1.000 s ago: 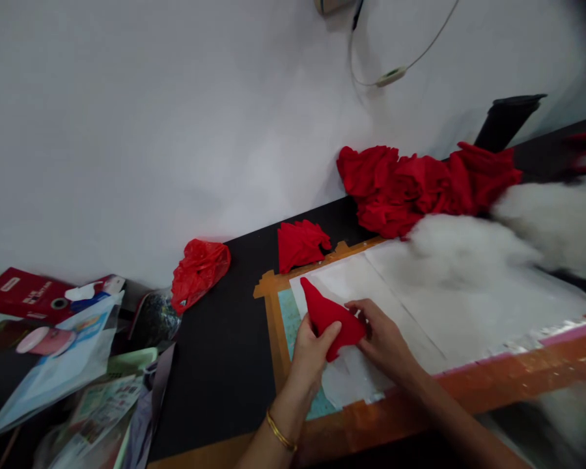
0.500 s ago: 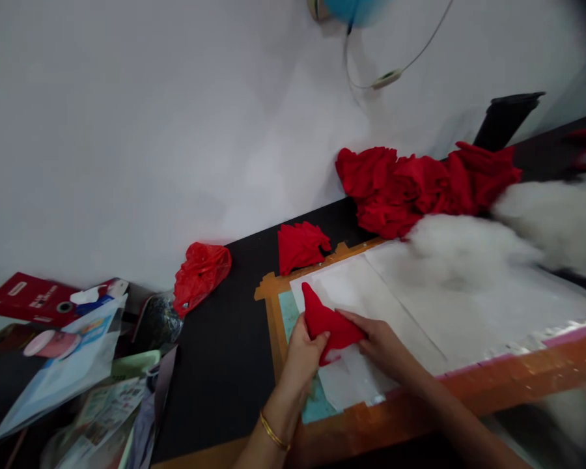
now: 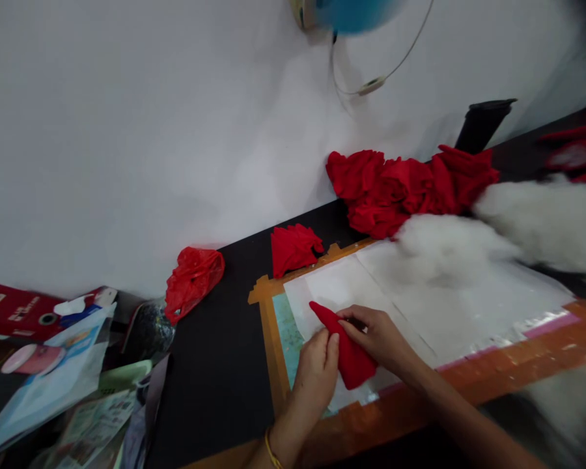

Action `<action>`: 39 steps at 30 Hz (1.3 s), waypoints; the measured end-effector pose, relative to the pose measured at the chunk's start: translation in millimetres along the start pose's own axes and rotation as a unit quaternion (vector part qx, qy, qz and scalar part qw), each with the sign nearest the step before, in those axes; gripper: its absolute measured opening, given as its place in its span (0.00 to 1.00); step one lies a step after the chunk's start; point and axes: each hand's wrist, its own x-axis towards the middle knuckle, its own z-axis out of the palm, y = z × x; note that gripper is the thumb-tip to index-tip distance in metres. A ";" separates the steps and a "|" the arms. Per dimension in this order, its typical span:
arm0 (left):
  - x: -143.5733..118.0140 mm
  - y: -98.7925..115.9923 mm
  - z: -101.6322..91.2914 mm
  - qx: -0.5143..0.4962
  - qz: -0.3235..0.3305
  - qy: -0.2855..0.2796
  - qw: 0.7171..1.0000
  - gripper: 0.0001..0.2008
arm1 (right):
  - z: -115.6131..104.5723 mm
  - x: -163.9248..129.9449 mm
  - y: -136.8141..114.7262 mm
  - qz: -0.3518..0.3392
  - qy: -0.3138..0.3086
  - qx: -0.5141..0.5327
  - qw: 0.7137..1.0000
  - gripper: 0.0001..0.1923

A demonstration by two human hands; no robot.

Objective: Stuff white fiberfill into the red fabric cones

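Note:
A small red cone-shaped fabric piece (image 3: 352, 357) is held between my two hands over the white sheet (image 3: 317, 280). Its narrow tip points up and to the left, and its wide end faces down toward me. My left hand (image 3: 318, 365) grips its left edge with thumb and fingers closed. From the other side, my right hand (image 3: 375, 335) pinches the upper right edge between thumb and fingers. White fluffy stuffing (image 3: 454, 244) lies on the sheet to the right. Whether any stuffing sits inside the red piece is hidden.
Behind the sheet lie a small stack of red fabric pieces (image 3: 295, 249) and a larger red heap (image 3: 405, 189). A red plastic bag (image 3: 194, 280) rests on the black table (image 3: 209, 371). More stuffing (image 3: 547, 218) is at right. Boxes and packets (image 3: 24, 312) crowd the left.
The red piece has turned from broadside to a narrower upright cone, and white stuffing at its lower edge no longer shows. My right hand has moved up along its edge. The view has shifted slightly.

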 end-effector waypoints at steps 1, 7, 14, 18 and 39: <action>2.2 -2.6 -0.4 0.001 -0.004 0.012 1.000 0.12 | 0.3 -2.3 -1.3 -0.008 0.000 0.005 1.000 0.11; 17.3 -13.4 4.3 -0.021 0.015 0.081 0.996 0.10 | -2.8 -9.2 -5.3 -0.050 -0.027 0.051 0.997 0.11; 14.8 -11.0 -2.6 0.075 0.105 0.014 0.992 0.10 | -7.0 -11.4 -1.6 -0.020 -0.030 0.017 0.999 0.11; 9.5 -12.9 -12.2 0.115 0.109 0.000 0.987 0.12 | -1.3 -9.2 2.9 -0.038 -0.001 -0.066 0.997 0.12; 30.5 -16.6 -3.5 -0.550 -0.246 0.118 0.789 0.22 | -16.1 -15.9 7.8 -0.123 0.103 -0.057 0.985 0.24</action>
